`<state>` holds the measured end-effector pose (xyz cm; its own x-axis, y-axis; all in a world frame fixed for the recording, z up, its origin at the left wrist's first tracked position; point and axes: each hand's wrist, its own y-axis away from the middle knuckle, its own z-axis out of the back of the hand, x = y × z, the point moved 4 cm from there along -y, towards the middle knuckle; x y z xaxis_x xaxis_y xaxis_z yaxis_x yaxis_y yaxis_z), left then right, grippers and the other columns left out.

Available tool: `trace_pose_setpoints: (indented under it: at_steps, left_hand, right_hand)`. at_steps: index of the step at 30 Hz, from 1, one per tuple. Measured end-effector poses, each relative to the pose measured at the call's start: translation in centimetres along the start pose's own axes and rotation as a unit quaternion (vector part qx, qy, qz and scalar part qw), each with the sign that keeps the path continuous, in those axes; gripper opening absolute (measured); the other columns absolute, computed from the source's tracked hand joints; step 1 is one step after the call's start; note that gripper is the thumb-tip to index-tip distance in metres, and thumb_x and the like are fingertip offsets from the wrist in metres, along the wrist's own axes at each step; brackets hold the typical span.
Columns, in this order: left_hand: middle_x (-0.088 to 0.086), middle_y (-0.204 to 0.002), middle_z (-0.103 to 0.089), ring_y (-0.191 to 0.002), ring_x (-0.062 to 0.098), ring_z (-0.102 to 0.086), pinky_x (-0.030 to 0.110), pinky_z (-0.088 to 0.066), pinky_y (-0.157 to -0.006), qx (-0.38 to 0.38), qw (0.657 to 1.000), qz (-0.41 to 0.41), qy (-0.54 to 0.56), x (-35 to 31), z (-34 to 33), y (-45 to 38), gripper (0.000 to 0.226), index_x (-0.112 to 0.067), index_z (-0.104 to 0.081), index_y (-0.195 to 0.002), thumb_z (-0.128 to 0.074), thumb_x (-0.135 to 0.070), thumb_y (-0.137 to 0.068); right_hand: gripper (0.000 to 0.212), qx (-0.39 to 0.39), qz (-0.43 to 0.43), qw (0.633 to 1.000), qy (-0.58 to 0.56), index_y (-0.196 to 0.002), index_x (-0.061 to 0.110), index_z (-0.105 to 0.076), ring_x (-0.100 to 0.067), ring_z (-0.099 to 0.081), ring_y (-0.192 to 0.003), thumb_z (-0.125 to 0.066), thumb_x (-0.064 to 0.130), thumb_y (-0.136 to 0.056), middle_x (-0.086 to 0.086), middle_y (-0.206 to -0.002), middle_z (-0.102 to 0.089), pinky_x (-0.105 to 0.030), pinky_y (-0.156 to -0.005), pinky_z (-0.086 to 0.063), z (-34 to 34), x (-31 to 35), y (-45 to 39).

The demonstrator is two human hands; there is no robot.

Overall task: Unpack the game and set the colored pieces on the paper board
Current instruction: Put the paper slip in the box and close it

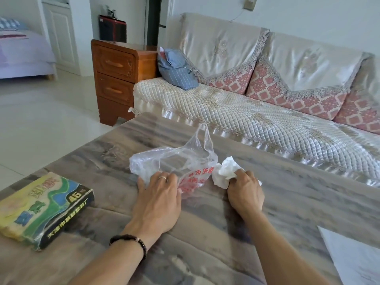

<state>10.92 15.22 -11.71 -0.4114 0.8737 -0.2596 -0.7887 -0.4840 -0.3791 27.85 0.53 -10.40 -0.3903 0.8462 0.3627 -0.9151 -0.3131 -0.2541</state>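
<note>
A worn game box [44, 207], yellow, green and blue with a black side, lies closed at the table's left edge. In the middle of the table lies a clear plastic bag [174, 161] with red print. My left hand [159, 199] rests flat on its near edge, fingers spread. To the right, my right hand [244, 191] is closed around a crumpled white tissue [225, 171] that touches the bag. A white sheet of paper [353, 258] lies at the table's lower right corner, partly cut off. No colored pieces are visible.
The grey-brown marbled table [205, 233] fills the foreground. Behind it runs a sofa [257, 118] with a quilted cream cover and pink cushions, a blue striped bundle [177, 68] on its left end. A wooden drawer cabinet [117, 79] stands to the sofa's left.
</note>
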Motion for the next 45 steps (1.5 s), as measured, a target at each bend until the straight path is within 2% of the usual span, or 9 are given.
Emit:
trace_pose_setpoints:
  at_steps: [3,7,14,20,24,28,37,43,45]
  left_hand:
    - [0.003,-0.083,-0.058,-0.083,0.028,-0.06,0.046,-0.05,-0.069,-0.026,0.998,-0.05,0.02,-0.8,0.7,0.4,0.007,-0.018,-0.05,-0.082,-0.055,-0.022,-0.085]
    - [0.001,-0.057,-0.056,-0.051,0.022,-0.057,0.027,-0.035,-0.036,-0.006,0.995,-0.094,-0.025,-2.2,3.5,1.7,0.032,-0.016,-0.049,-0.068,-0.081,-0.012,-0.066]
    - [-0.001,-0.071,-0.057,-0.063,0.02,-0.059,0.027,-0.03,-0.048,-0.031,0.996,-0.075,0.033,-6.1,10.7,3.8,0.019,-0.015,-0.041,-0.08,-0.043,-0.021,-0.098]
    - [-0.009,-0.066,-0.059,-0.05,0.005,-0.052,0.018,-0.035,-0.04,-0.041,0.98,-0.125,0.147,-13.5,16.7,7.7,0.021,-0.017,-0.051,-0.076,-0.051,-0.022,-0.096]
    - [-0.007,-0.07,-0.063,-0.064,0.012,-0.06,0.032,-0.051,-0.059,0.007,0.946,-0.179,0.271,-21.6,19.0,11.7,0.017,-0.018,-0.057,-0.077,-0.057,-0.026,-0.092]
    - [-0.008,-0.068,-0.055,-0.061,0.004,-0.05,0.014,-0.033,-0.051,0.1,0.898,-0.258,0.343,-31.7,20.1,17.7,0.021,-0.022,-0.051,-0.074,-0.056,-0.027,-0.093]
    - [-0.002,-0.071,-0.059,-0.071,0.019,-0.055,0.035,-0.048,-0.067,0.418,0.732,-0.267,0.468,-51.1,13.9,40.0,0.015,-0.02,-0.055,-0.073,-0.059,-0.025,-0.086]
    - [0.013,-0.084,-0.058,-0.076,0.028,-0.058,0.045,-0.059,-0.065,0.701,0.54,-0.087,0.458,-52.5,8.4,58.6,0.014,-0.003,-0.06,-0.089,-0.052,-0.014,-0.092]
    - [0.013,-0.088,-0.062,-0.079,0.029,-0.06,0.039,-0.058,-0.062,0.745,0.513,-0.016,0.426,-50.7,7.0,62.6,0.018,-0.002,-0.066,-0.098,-0.052,-0.013,-0.093]
  right_hand:
    - [0.024,0.001,0.021,0.999,-0.025,-0.106,0.008,-0.06,-0.035,-0.054,-0.102,-0.045,0.011,-0.087,-0.013,-0.107,-0.058,-0.035,-0.076,-0.039,1.0,-0.4,1.5]
    - [0.014,0.048,0.04,0.995,-0.079,-0.088,0.009,-0.059,-0.031,-0.057,-0.082,-0.045,0.008,-0.084,-0.006,-0.087,-0.064,-0.031,-0.064,-0.038,3.0,-1.4,4.5]
    - [0.013,0.007,0.024,0.992,-0.123,-0.078,0.008,-0.053,-0.025,-0.051,-0.066,-0.045,0.004,-0.088,0.0,-0.067,-0.055,-0.023,-0.047,-0.034,11.6,-3.9,11.3]
    - [0.02,-0.079,-0.001,0.989,-0.124,-0.072,0.01,-0.047,-0.009,-0.042,-0.055,-0.049,0.009,-0.092,0.002,-0.062,-0.049,-0.025,-0.045,-0.028,23.8,-7.7,18.1]
    - [0.035,-0.152,-0.037,0.981,-0.112,-0.06,0.018,-0.037,-0.013,-0.038,-0.051,-0.051,0.009,-0.091,0.003,-0.055,-0.042,-0.024,-0.042,-0.023,32.3,-12.1,24.7]
    - [0.031,-0.207,-0.09,0.97,-0.089,-0.06,0.016,-0.042,-0.011,-0.039,-0.051,-0.051,0.011,-0.089,0.002,-0.055,-0.045,-0.024,-0.046,-0.029,39.4,-18.1,33.1]
    - [0.035,-0.327,-0.27,0.9,-0.098,-0.055,0.014,-0.037,-0.013,-0.032,-0.054,-0.05,0.004,-0.085,0.003,-0.054,-0.038,-0.032,-0.052,-0.028,45.2,-33.2,55.9]
    - [0.031,-0.276,-0.426,0.851,-0.133,-0.061,0.003,-0.044,-0.014,-0.037,-0.053,-0.051,0.015,-0.089,0.002,-0.054,-0.043,-0.029,-0.051,-0.03,38.5,-39.3,70.2]
    - [0.029,-0.225,-0.47,0.844,-0.132,-0.061,0.003,-0.044,-0.014,-0.038,-0.053,-0.05,0.014,-0.088,0.0,-0.056,-0.043,-0.029,-0.051,-0.03,34.9,-39.8,73.7]
